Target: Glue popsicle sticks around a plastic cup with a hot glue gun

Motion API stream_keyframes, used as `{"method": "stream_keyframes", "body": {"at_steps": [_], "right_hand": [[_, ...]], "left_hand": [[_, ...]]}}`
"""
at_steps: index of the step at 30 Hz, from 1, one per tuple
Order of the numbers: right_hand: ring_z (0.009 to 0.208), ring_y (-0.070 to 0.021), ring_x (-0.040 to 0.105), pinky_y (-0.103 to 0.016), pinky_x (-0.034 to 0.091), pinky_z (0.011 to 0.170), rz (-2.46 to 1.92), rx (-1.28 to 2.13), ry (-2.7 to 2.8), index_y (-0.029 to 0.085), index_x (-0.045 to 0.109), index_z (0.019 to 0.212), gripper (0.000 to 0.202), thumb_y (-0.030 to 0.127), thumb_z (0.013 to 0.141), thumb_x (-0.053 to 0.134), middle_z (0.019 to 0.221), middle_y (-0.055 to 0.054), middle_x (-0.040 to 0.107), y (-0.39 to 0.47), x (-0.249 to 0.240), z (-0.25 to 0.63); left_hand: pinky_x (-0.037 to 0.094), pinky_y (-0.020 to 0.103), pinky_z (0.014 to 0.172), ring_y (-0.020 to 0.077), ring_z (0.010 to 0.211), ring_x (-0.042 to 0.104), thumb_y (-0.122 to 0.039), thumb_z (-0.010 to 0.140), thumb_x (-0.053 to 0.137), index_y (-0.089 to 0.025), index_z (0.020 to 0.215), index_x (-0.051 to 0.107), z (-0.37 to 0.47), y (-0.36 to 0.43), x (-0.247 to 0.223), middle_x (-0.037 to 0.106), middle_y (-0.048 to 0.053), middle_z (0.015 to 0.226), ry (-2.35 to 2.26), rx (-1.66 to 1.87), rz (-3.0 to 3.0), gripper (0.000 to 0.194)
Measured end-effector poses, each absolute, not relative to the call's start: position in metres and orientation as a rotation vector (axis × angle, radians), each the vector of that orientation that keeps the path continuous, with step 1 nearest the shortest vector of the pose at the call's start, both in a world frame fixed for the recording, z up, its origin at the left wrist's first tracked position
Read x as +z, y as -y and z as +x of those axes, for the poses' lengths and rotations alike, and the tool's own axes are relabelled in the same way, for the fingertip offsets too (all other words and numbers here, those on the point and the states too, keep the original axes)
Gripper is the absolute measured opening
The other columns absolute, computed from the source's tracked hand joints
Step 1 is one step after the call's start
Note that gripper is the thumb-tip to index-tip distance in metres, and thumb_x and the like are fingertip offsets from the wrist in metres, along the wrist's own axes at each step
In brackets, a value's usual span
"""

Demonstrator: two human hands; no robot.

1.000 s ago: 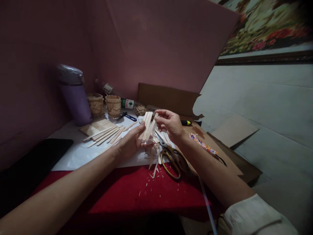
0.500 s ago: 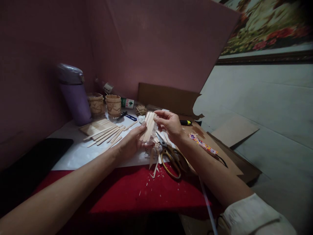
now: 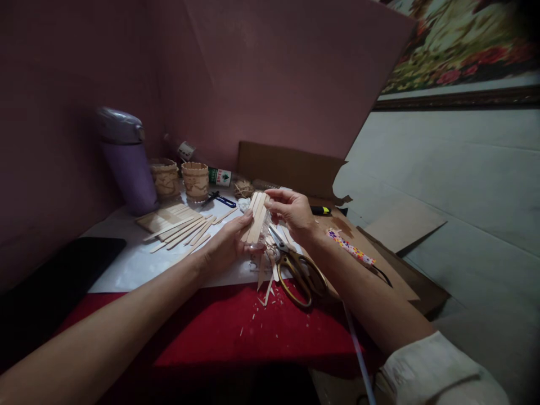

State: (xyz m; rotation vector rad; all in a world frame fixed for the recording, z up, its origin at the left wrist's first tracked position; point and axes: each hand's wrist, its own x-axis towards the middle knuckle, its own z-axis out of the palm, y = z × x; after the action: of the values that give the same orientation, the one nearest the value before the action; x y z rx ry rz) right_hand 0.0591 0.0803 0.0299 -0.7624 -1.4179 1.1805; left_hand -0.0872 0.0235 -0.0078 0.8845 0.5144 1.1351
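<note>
Several flat craft sticks [image 3: 255, 218] stand side by side against a clear plastic piece [image 3: 256, 246], which looks like part of a bottle. My left hand [image 3: 230, 239] is closed around its left side, thumb on the sticks. From the right, my right hand [image 3: 292, 212] pinches the sticks near their upper end. Below my right wrist lie scissors [image 3: 295, 270] with brass-coloured handles, over stick offcuts [image 3: 269, 275]. Loose craft sticks [image 3: 185, 230] are spread on the white paper [image 3: 126, 264] to the left.
Behind the sticks stand two stick-covered cups [image 3: 196, 183] and a purple tumbler [image 3: 129, 163]. A blue cutter [image 3: 225, 200], a twine ball [image 3: 243, 188] and a green-labelled bottle [image 3: 220, 177] lie at the back. A flower-patterned tool [image 3: 351, 247] rests on cardboard [image 3: 392, 275] at right.
Almost nothing differs. Both hands keep their hold on the craft sticks and the plastic piece, and the view has shifted very slightly.
</note>
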Motion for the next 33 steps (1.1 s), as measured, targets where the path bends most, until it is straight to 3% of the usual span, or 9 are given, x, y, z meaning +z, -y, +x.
{"method": "stream_keyframes", "body": {"at_steps": [14,19,24,33], "right_hand": [[0.051,-0.0083,0.046,-0.025,0.04,0.046,-0.785,1.212,1.36,0.017,0.068,0.08,0.028,0.025,0.055,0.078,0.063,0.003,0.059,-0.076,0.03,0.057],[0.05,-0.0077,0.044,-0.024,0.036,0.045,-0.788,1.18,1.354,0.018,0.066,0.082,0.029,0.027,0.057,0.076,0.064,0.004,0.059,-0.076,0.027,0.054],[0.048,-0.0071,0.041,-0.023,0.031,0.043,-0.809,1.199,1.323,0.018,0.064,0.083,0.029,0.026,0.058,0.075,0.061,0.005,0.054,-0.075,0.027,0.051],[0.051,-0.0067,0.041,-0.022,0.029,0.045,-0.904,1.252,1.236,0.018,0.064,0.086,0.033,0.023,0.055,0.075,0.064,0.005,0.054,-0.068,0.032,0.049]], "left_hand": [[0.053,0.029,0.06,0.0127,0.061,0.057,-0.042,0.09,0.056,-0.018,0.114,0.061,-0.087,-0.025,-0.01,0.064,0.006,0.085,-0.495,1.147,0.912,0.034],[0.054,0.031,0.063,0.0138,0.066,0.059,-0.04,0.089,0.058,-0.018,0.114,0.062,-0.087,-0.026,-0.012,0.066,0.007,0.091,-0.526,1.167,0.911,0.033],[0.053,0.031,0.064,0.0133,0.062,0.057,-0.045,0.089,0.057,-0.017,0.111,0.063,-0.087,-0.026,-0.012,0.063,0.005,0.082,-0.532,1.153,0.952,0.036],[0.056,0.035,0.069,0.015,0.072,0.059,-0.037,0.082,0.067,-0.016,0.107,0.063,-0.088,-0.023,-0.007,0.062,0.005,0.09,-0.628,1.17,0.966,0.033]]}}
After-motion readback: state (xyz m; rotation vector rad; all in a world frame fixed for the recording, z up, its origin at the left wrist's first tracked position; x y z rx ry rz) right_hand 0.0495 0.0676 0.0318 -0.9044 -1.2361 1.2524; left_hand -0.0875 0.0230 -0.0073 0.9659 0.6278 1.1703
